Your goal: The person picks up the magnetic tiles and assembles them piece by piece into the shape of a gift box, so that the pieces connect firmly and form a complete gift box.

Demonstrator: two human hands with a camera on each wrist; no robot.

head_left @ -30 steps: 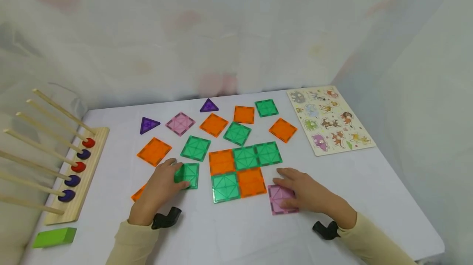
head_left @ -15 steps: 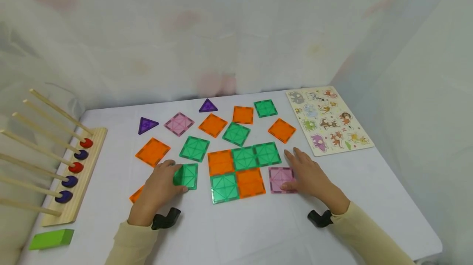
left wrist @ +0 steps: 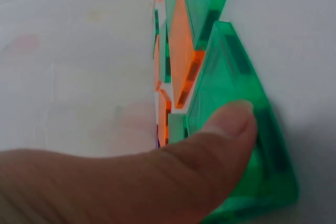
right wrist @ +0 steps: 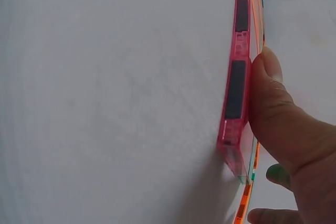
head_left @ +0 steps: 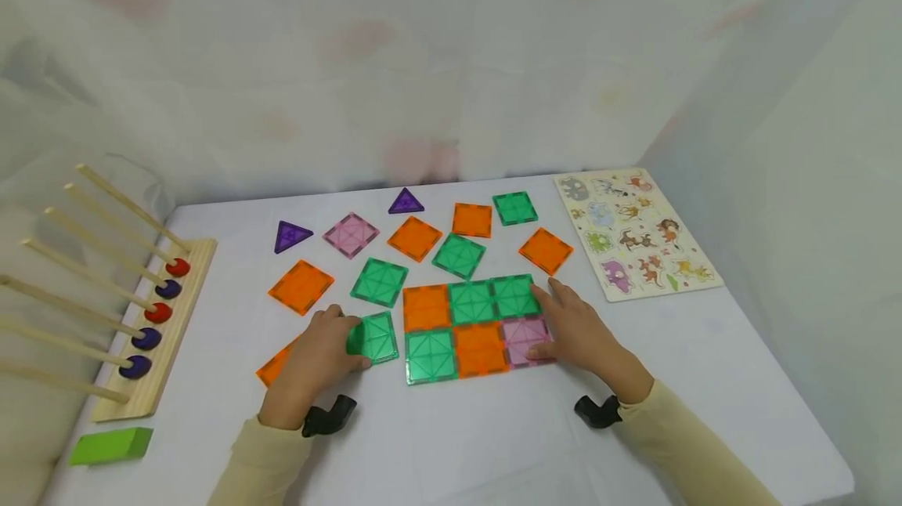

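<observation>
My left hand (head_left: 317, 365) rests on a translucent green square magnetic tile (head_left: 380, 340), which lies slightly turned, just left of a tile block. In the left wrist view its thumb (left wrist: 231, 121) presses flat on that green tile. My right hand (head_left: 583, 334) has its thumb (right wrist: 270, 80) on a pink square tile (head_left: 523, 336) and its fingers stretched toward the green tile (head_left: 514, 294) above. The pink tile sits at the lower right of the block, against an orange tile (head_left: 481, 349). Also in this two-row block are an orange tile (head_left: 425, 308) and more green ones.
Several loose tiles lie behind the block, among them a pink square (head_left: 351, 235) and a purple triangle (head_left: 405, 201). At left stand a wooden peg rack (head_left: 176, 310) and a green block (head_left: 111, 446). An animal puzzle board (head_left: 637, 232) lies back right.
My right hand has slid the pink tile up and left, against the block. The left hand's green tile has shifted right toward the block and turned slightly.
</observation>
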